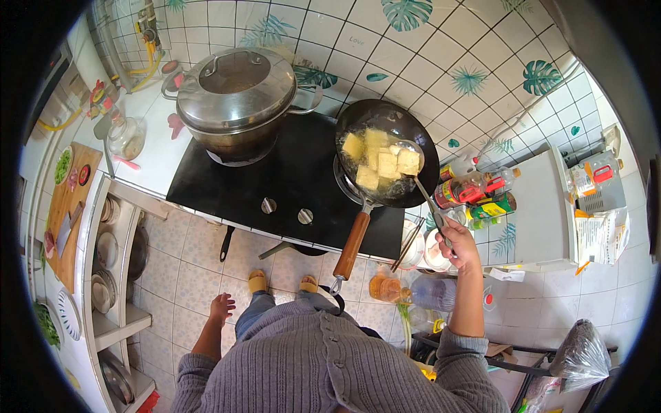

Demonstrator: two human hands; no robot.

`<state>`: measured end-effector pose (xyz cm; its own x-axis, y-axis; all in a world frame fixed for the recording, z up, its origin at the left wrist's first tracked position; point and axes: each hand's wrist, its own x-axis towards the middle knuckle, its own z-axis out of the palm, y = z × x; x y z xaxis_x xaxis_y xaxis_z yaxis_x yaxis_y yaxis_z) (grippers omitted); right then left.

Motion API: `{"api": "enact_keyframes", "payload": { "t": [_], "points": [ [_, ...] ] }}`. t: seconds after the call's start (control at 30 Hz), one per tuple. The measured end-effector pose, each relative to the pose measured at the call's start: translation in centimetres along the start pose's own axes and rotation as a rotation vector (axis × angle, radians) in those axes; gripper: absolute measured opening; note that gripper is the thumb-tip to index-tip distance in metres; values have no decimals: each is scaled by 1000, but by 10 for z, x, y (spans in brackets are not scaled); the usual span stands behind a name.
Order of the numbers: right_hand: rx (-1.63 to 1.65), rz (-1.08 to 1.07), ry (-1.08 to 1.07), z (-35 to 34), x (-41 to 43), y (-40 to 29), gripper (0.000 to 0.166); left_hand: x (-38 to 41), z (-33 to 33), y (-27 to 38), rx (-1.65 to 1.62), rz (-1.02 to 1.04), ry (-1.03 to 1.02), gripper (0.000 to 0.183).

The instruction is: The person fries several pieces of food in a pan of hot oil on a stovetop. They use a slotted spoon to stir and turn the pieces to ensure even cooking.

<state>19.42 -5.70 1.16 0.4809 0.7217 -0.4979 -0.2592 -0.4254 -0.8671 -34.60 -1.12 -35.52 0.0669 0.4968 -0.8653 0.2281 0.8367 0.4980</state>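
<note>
My right hand (459, 242) is closed around the handle of a metal ladle (429, 199), whose bowl is inside a black wok (429, 134). Several golden tofu pieces (388, 164) lie in bubbling oil in the wok, some on or against the ladle. The wok sits on the right burner of a black gas stove (294, 170), its wooden handle (353, 245) pointing towards me. Nobody's hand is on that handle. My left hand (222, 307) hangs over the floor at my left side, holding nothing, fingers apart.
A large lidded steel pot (237, 103) occupies the left burner. Sauce and oil bottles (459, 191) stand right of the wok. Chopsticks (408, 245) rest by bowls at the stove's right edge. Far left, a wooden cutting board (77, 206) bears a cleaver (66, 232) and chopped food.
</note>
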Motion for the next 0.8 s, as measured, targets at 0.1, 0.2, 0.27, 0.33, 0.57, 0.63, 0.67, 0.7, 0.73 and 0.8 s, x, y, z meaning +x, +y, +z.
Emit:
{"api": "enact_keyframes", "payload": {
  "t": [0.1,0.2,0.27,0.33,0.57,0.63,0.67,0.7,0.73,0.8],
  "points": [
    [-26,11,47,-8,1,-1,35,-1,4,6,6,9,0,33],
    [16,36,68,-16,2,2,37,0,4,5,21,-7,12,32],
    [-77,-41,68,-13,0,5,38,3,0,-3,20,-16,13,31],
    [-144,-92,86,-16,-3,7,40,2,-1,-7,29,-26,14,30],
    [-497,-213,251,-15,-12,10,46,-1,-2,-12,32,-32,16,27],
    [-536,-227,283,-15,-15,13,46,-5,2,-6,24,-25,17,26],
    [-543,-228,290,-15,-16,14,46,-6,3,-3,25,-27,16,26],
    [-549,-230,298,-15,-17,14,46,-7,5,-1,26,-27,15,26],
    [-613,-258,304,-17,-18,16,45,-9,6,1,35,-22,17,27],
    [-740,-312,316,-21,-16,19,43,-11,8,5,55,-13,21,27]
  ]
}}
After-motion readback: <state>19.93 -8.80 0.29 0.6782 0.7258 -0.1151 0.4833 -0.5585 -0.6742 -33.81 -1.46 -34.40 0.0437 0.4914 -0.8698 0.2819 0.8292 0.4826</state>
